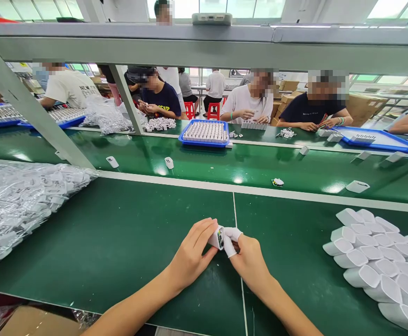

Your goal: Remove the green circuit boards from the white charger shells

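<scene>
Over the middle of the green bench my left hand (196, 252) grips a small white plastic housing (215, 239) between fingers and thumb. The housing lies on its side with its open end turned right, and part of a green circuit board (220, 237) shows in the opening. White finger cots cover the thumb and forefinger of my right hand (247, 254). Those two fingers are closed at the housing's open end, touching its edge. What lies between their tips is mostly hidden.
Many white housings (382, 240) stand packed together on the right. A clear bag of white parts (25, 200) lies left. Beyond the white ledge (190, 186), a green belt (204, 163) carries scattered pieces. A metal frame (155, 49) crosses above; co-workers sit opposite by a blue tray (204, 143).
</scene>
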`<state>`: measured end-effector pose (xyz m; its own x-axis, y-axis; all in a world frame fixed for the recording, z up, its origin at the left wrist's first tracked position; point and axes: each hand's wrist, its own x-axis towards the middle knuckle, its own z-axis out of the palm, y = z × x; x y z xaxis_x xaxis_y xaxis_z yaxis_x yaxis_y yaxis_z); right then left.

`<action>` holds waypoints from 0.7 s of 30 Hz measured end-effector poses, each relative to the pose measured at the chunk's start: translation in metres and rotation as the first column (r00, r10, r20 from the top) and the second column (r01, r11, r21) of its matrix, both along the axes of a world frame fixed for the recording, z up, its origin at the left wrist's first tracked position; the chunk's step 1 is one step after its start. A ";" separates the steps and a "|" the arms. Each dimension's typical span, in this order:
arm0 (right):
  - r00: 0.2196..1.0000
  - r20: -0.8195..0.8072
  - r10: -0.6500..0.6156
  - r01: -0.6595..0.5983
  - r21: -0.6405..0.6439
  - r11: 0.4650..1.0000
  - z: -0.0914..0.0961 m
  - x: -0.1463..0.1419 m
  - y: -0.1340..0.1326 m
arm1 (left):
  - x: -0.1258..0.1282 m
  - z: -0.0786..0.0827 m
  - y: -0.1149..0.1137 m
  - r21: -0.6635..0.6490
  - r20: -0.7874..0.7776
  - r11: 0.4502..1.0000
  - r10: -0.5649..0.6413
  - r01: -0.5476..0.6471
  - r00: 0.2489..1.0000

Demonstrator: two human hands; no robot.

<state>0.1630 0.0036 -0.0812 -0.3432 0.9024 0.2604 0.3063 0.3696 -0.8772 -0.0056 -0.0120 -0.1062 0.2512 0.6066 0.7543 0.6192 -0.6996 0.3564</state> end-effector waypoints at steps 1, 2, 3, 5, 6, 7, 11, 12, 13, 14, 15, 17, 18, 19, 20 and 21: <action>1.000 0.011 -0.007 0.007 0.014 1.000 -0.001 0.001 0.000 | 0.000 -0.001 -0.001 0.001 0.001 1.000 -0.002 0.002 1.000; 1.000 0.021 -0.014 0.014 0.024 1.000 -0.002 0.001 0.000 | 0.001 -0.002 -0.001 0.001 0.003 1.000 -0.005 0.005 1.000; 0.999 0.029 -0.022 0.021 0.029 0.999 -0.003 0.002 0.000 | 0.001 -0.002 -0.002 0.002 0.006 1.000 -0.007 0.007 1.000; 0.999 0.038 -0.032 0.031 0.024 0.999 -0.003 0.003 0.001 | 0.002 -0.003 -0.002 0.004 0.009 1.000 -0.012 0.011 1.000; 0.999 0.038 -0.033 0.032 0.014 0.999 -0.002 0.003 0.001 | 0.002 -0.003 -0.002 0.006 0.011 1.000 -0.014 0.014 1.000; 0.999 0.036 -0.029 0.029 -0.002 1.000 0.000 0.003 0.002 | 0.003 -0.003 -0.002 0.007 0.016 1.000 -0.015 0.015 1.000; 0.999 -0.003 0.036 -0.036 -0.134 0.990 0.009 0.007 0.008 | 0.001 0.000 0.000 0.015 0.037 1.000 -0.014 0.014 0.999; 0.998 -0.016 0.058 -0.060 -0.176 0.983 0.011 0.009 0.010 | 0.000 0.000 0.002 0.024 0.031 1.000 -0.016 0.016 0.999; 0.997 -0.029 0.078 -0.082 -0.216 0.973 0.012 0.010 0.011 | -0.001 0.000 0.003 0.039 0.013 0.999 -0.027 0.026 1.000; 0.995 -0.039 0.095 -0.101 -0.250 0.963 0.013 0.011 0.013 | -0.002 0.000 0.005 0.060 -0.013 0.997 -0.044 0.045 0.999; 0.993 -0.047 0.107 -0.116 -0.277 0.954 0.013 0.012 0.014 | -0.003 -0.001 0.006 0.083 -0.045 0.994 -0.066 0.070 0.997; 0.991 -0.057 0.122 -0.133 -0.313 0.940 0.012 0.013 0.015 | -0.004 -0.002 0.009 0.128 -0.117 0.984 -0.108 0.123 0.987; 0.991 -0.058 0.124 -0.136 -0.323 0.936 0.010 0.012 0.015 | -0.005 -0.002 0.009 0.148 -0.152 0.979 -0.116 0.139 0.981; 0.991 -0.056 0.121 -0.132 -0.328 0.935 0.008 0.012 0.015 | -0.005 -0.003 0.009 0.165 -0.183 0.976 -0.113 0.144 0.977; 0.992 -0.050 0.114 -0.124 -0.328 0.936 0.006 0.011 0.015 | -0.005 -0.003 0.009 0.184 -0.211 0.973 -0.102 0.142 0.972; 0.994 -0.042 0.106 -0.113 -0.324 0.939 0.004 0.010 0.014 | -0.004 -0.003 0.009 0.201 -0.237 0.970 -0.088 0.138 0.968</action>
<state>0.1733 0.0178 -0.0772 -0.4420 0.8964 -0.0323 0.2578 0.0925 -0.9618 -0.0099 -0.0033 -0.1090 0.4865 0.3947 0.7795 0.5783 -0.8142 0.0513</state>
